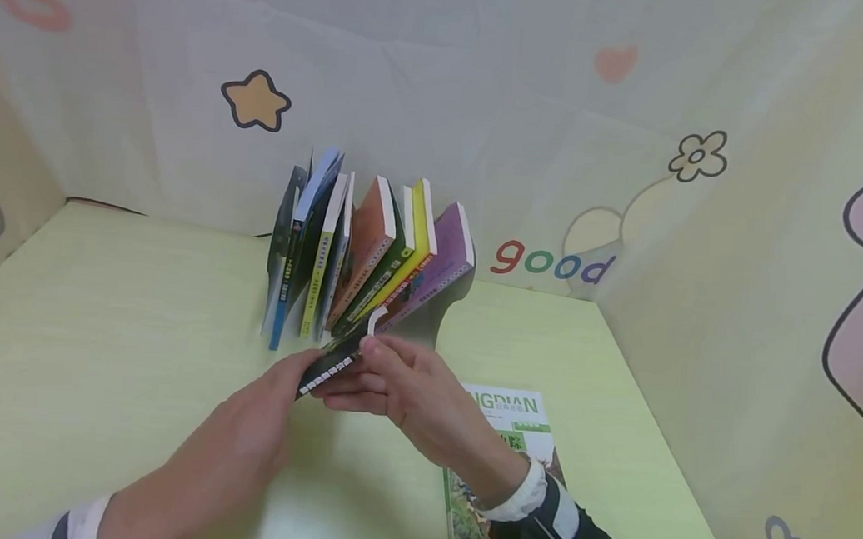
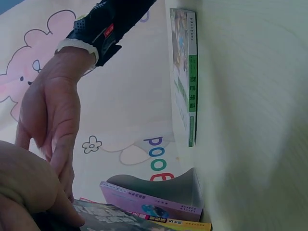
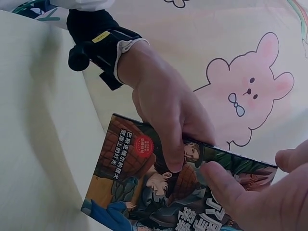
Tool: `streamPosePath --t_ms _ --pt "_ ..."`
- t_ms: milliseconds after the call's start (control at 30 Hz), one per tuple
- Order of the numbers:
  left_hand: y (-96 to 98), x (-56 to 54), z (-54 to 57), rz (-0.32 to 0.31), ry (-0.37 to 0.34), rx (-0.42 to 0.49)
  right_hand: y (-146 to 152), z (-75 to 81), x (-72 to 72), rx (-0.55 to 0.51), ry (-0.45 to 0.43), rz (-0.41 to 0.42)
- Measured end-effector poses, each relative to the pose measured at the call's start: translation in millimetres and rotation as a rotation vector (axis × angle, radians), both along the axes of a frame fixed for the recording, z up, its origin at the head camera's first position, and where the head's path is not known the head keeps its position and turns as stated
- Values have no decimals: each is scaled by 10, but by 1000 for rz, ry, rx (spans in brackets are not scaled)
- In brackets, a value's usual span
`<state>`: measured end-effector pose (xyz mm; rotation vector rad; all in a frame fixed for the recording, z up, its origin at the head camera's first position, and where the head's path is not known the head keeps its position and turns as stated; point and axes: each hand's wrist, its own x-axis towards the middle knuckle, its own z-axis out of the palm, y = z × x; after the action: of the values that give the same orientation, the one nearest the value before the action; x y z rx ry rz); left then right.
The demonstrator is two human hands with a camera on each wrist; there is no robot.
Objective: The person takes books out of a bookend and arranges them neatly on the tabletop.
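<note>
In the head view, a dark-spined book (image 1: 328,369) is held tilted above the table, in front of a row of books. My left hand (image 1: 241,419) grips its near left end, with the thumb on the cover in the right wrist view. My right hand (image 1: 423,394) pinches the right edge between thumb and fingers, beside a curled white strip. The right wrist view shows the book's illustrated cover (image 3: 159,192), with a red round label and drawn figures. In the left wrist view the cover (image 2: 110,216) is mostly hidden behind my left hand.
Several books, among them a yellow book (image 1: 425,219) and a purple book (image 1: 444,249), lean rightward in a grey bookend (image 1: 458,292). A green-and-white book (image 1: 515,405) lies flat on the table (image 1: 95,346), partly under my right forearm. Decorated fabric walls (image 1: 451,95) enclose the table.
</note>
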<state>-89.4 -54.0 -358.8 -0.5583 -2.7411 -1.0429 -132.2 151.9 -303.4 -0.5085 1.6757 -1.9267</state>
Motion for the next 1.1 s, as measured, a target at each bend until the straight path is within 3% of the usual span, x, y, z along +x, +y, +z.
streamPosePath --t_ms 100,300,567,867,1100 --pt "-26 -55 64 10 -65 14 3 -9 -9 -20 30 25" --pt "-71 -115 148 10 -115 50 -34 -1 -13 -28 65 29" --pt "-207 -169 181 -34 -68 231 -63 37 -22 6 115 8" --pt "-264 -214 220 -79 -320 422 -28 30 -53 116 184 -16" --pt "-307 -231 221 -54 -500 513 70 -25 -93 137 214 -33"
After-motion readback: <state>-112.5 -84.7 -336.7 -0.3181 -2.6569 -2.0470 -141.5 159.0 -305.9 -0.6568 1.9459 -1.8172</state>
